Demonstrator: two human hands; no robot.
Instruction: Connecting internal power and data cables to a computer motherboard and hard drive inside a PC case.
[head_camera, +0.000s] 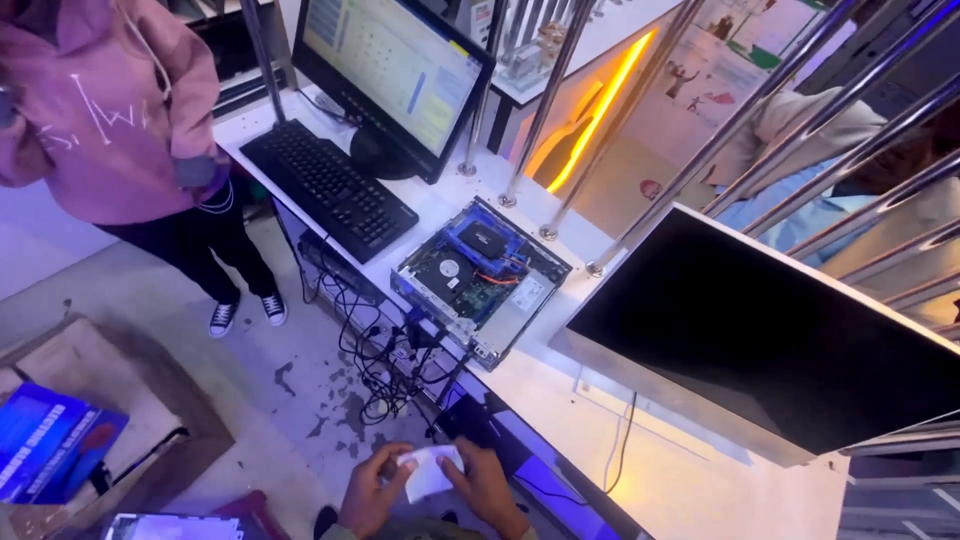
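Note:
My left hand (368, 497) and my right hand (487, 484) are low in the view, below the edge of the white counter (560, 400). Between them they hold a small white folded piece (429, 471), either paper or cloth; I cannot tell which. Each hand pinches one side of it. Up on the counter, a small desktop computer (481, 279) lies with its cover off, showing a blue fan shroud, a drive and red wires. Neither hand touches it.
A lit monitor (395, 65) and black keyboard (325, 185) stand at the counter's far end, a dark monitor (770, 340) to the right. Tangled cables (380, 350) hang over the floor. A person in a pink hoodie (100, 110) stands at left. A blue box (50, 440) rests on cardboard; steel rails (700, 160) cross behind.

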